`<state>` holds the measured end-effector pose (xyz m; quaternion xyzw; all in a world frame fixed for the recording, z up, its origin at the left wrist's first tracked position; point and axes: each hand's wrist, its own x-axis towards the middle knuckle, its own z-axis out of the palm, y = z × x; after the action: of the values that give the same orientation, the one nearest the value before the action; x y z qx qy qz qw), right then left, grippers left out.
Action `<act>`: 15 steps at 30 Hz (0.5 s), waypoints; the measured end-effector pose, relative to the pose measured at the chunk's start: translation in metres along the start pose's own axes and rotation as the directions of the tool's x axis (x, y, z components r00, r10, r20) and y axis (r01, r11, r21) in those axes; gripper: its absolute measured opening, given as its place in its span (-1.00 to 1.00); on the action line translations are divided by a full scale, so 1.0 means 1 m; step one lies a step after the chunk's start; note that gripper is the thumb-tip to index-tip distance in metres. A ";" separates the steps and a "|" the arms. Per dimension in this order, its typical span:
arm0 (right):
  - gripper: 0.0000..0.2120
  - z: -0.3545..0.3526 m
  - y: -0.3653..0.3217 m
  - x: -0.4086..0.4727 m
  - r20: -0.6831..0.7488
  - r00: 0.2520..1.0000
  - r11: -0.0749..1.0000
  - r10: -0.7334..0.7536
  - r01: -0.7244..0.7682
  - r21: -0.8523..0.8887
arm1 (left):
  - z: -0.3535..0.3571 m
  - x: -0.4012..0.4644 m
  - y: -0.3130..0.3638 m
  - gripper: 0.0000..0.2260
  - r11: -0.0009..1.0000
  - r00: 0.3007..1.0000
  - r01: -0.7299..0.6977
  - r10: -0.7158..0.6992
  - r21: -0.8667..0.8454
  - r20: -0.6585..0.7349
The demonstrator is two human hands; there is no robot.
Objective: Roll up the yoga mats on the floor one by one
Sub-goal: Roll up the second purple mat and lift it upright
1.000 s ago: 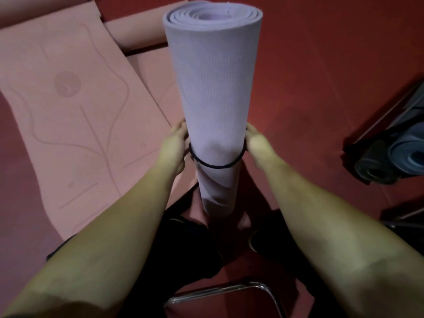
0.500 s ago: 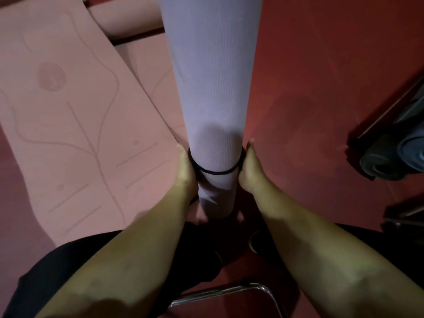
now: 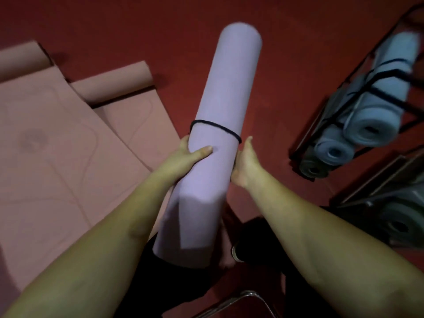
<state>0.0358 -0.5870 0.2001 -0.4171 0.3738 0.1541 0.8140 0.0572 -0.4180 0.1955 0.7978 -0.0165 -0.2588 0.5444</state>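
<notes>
Lilac rolled mat (image 3: 224, 125) with black band (image 3: 215, 128), tilted above red floor (image 3: 160, 24), gripped by left hand (image 3: 190, 157) and right hand (image 3: 244, 162), pink mats (image 3: 68, 145) spread at floor's left edge.

rolled mat (image 3: 227, 115): lilac (black band (image 3: 215, 127)) | flat mats (image 3: 57, 157): pink, line pattern | floor (image 3: 286, 92): red | racked mats (image 3: 376, 115): blue-grey

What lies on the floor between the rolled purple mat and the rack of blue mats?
In the head view, only bare red floor separates the purple mat from the rack.
</notes>
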 end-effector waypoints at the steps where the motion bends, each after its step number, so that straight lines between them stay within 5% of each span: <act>1: -0.15 -0.007 0.000 -0.014 -0.002 1.000 1.000 -0.010 0.010 -0.006 | 0.000 -0.006 0.007 -0.09 0.999 0.998 0.010 -0.008 -0.033 0.058; 7: -0.40 -0.054 0.029 -0.100 -0.052 0.995 0.995 -0.082 0.079 -0.061 | 0.009 -0.037 0.036 0.06 1.000 0.958 -0.011 0.018 -0.024 0.286; 12: 0.16 -0.089 0.061 -0.141 -0.022 0.998 0.996 -0.060 0.061 0.062 | 0.025 -0.056 0.059 -0.05 0.992 0.869 -0.065 0.004 0.105 0.494; 15: 0.30 -0.108 0.075 -0.161 -0.047 0.997 0.987 -0.058 0.065 0.148 | 0.045 -0.060 0.072 -0.12 0.981 0.811 -0.099 -0.020 0.170 0.584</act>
<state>-0.1662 -0.6174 0.2364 -0.3693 0.3883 0.0916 0.8393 0.0039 -0.4675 0.2698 0.7281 -0.2240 -0.4765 0.4389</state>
